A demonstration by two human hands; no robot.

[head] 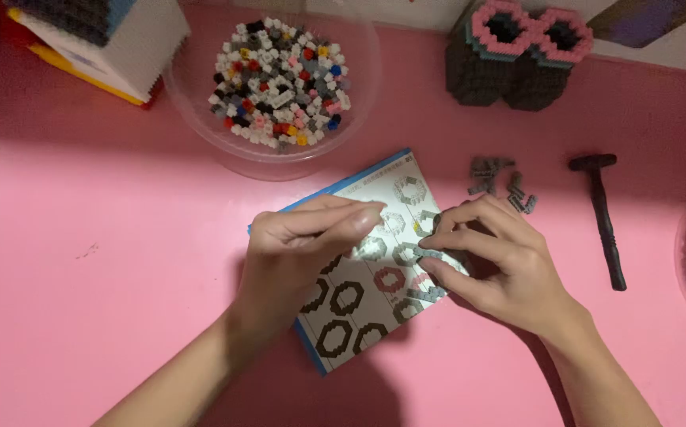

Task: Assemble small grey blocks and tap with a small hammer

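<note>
Both hands are parked over the instruction booklet (359,292) on the pink table (106,261). My left hand (299,249) lies flat on the page with fingers together, nothing pinched in it. My right hand (493,265) is curled, fingertips closed on a small grey brick piece (430,253) right at the booklet's edge. Looks to me like the ring-building step, matching the diagrams. Loose grey bricks (501,183) sit just past the right hand, the bowl of mixed bricks (280,83) further back, a small black hammer (604,217) off to the right. Next press probably wants careful lining-up, tiny studs.
</note>
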